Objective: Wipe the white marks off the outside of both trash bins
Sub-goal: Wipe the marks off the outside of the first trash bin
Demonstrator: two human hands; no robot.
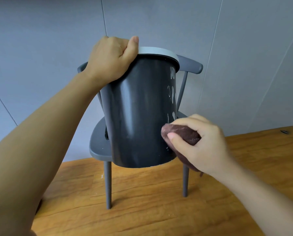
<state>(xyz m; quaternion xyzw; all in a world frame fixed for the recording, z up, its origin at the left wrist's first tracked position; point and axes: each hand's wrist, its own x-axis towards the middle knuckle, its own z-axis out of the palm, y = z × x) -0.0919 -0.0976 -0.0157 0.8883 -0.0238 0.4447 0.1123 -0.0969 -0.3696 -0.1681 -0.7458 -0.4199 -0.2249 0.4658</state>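
Observation:
A dark grey trash bin (139,113) with a light grey rim ring is held tilted above the seat of a grey chair (99,145). My left hand (113,57) grips the bin's rim at the upper left. White marks (172,92) run down the bin's right side. My right hand (198,142) holds a bunched brown cloth (181,133) and presses it against the bin's lower right wall, just below the marks. The bin's far side is hidden. Only one bin is in view.
The chair stands on a wooden floor (150,210) against a grey panelled wall (57,31). A small dark object (284,132) lies on the floor at the far right.

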